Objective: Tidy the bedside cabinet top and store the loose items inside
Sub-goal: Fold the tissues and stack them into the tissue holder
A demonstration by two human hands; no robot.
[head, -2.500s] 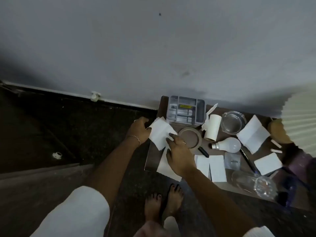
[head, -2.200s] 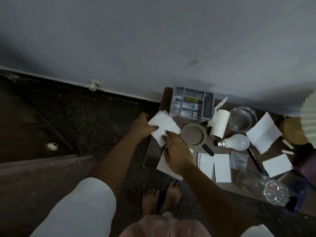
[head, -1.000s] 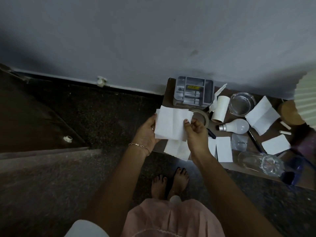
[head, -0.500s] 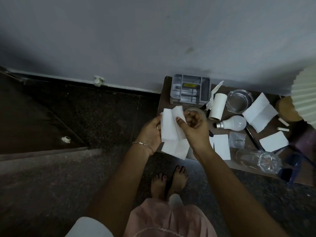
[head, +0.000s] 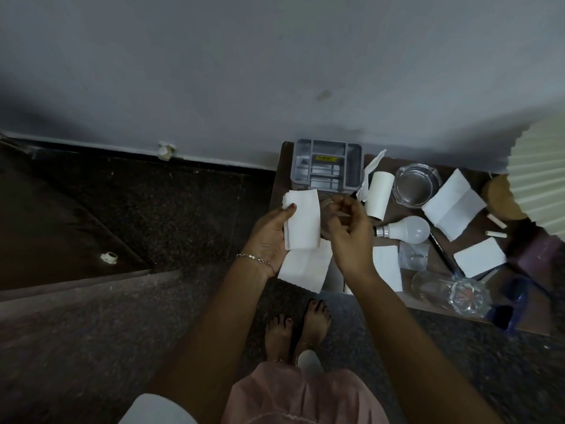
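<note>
Now the left hand (head: 269, 237) pinches the folded paper (head: 302, 221) mid-frame over the desk (head: 281, 182) edge, the right hand (head: 348, 232) is loosely curled and empty, and it should press the fold flat before putting it inside.

One view only, from a wide-angle camera on the person's head. It looks steeply down and forward at the wall (head: 275, 71), from standing height above the bedside cabinet top (head: 278, 179). The cabinet top lies right of centre; floor (head: 153, 224) left of it, bare feet (head: 299, 328) nearer the camera.
</note>
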